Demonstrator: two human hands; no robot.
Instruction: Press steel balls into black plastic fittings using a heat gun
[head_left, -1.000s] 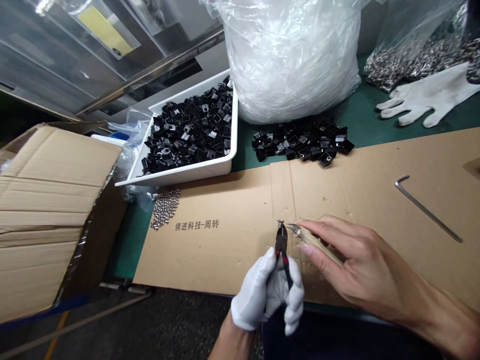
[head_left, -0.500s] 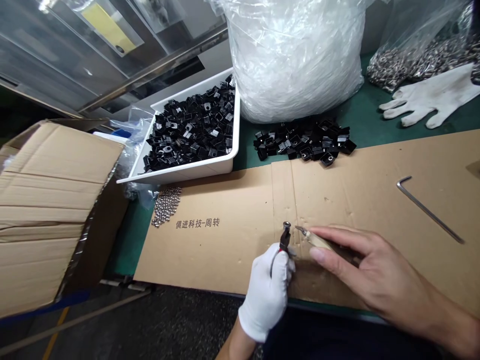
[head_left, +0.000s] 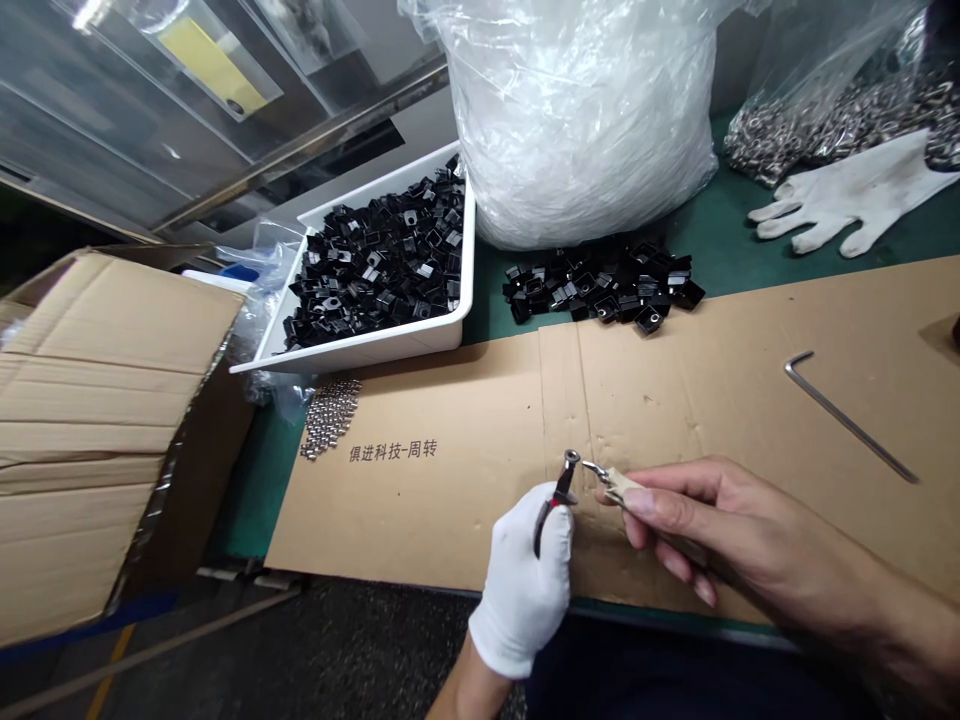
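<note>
My left hand (head_left: 525, 580), in a white glove, is closed around a pair of pliers (head_left: 559, 498) with a bit of red on the handle. The jaws hold up a small round metal fitting (head_left: 571, 459) with a hole in its end. Bare, my right hand (head_left: 712, 515) pinches a deburring tool (head_left: 619, 484) that has a tan wrapped handle and a bent metal tip. That tip points left, close beside the fitting; whether they touch I cannot tell. Beneath both hands lies a cardboard sheet (head_left: 465, 510).
Several small metal fittings (head_left: 330, 418) stand in rows at the sheet's left end. Behind are a white bin (head_left: 367, 348) of black parts, a loose black pile (head_left: 600, 285) and a large plastic bag (head_left: 577, 120). A hex key (head_left: 851, 415) and an empty glove (head_left: 862, 195) lie right.
My right hand has rolled, so its thumb now lies on top of the tool and the bent tip shows more. The fitting in the pliers has tilted, its holed end facing me more.
</note>
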